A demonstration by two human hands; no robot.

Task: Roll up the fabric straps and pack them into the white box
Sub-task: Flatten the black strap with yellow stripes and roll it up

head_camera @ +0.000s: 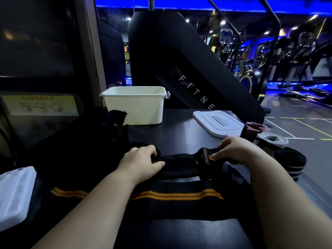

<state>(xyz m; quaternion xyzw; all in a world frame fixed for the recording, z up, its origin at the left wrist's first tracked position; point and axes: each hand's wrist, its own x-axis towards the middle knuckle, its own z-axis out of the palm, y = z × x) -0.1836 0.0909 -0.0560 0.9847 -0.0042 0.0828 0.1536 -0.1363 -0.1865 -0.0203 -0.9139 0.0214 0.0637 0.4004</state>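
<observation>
Nearest you: a wide black fabric strap with a double orange stripe [179,194] lies flat across the dark padded bench top [179,130], passing under both forearms. A flat white plastic piece [14,191] sits at lower left.

Next out: your left hand [142,159] grips a narrower bunched length of black strap [179,159]. The fingers are curled over its far edge and the thumb lies along the near edge. Your right hand [235,150] pinches the same length at its right end, thumb tip on top, just beside the black lettered label tab [205,159], with the fingers curled round the far side. Cannot tell whether this length joins the wide strap.

Right of that hand, close together: a black roll with pale stripes [289,159], a grey-white roll [273,139] and a maroon strap piece [255,127].

Farther: a white rectangular plastic lid [219,123] lies flat at right. The white open-topped plastic box [134,105] stands upright at far left, well apart from both hands. Its inside is not visible. A dark fabric heap [100,133] overlaps its near left corner.
</observation>
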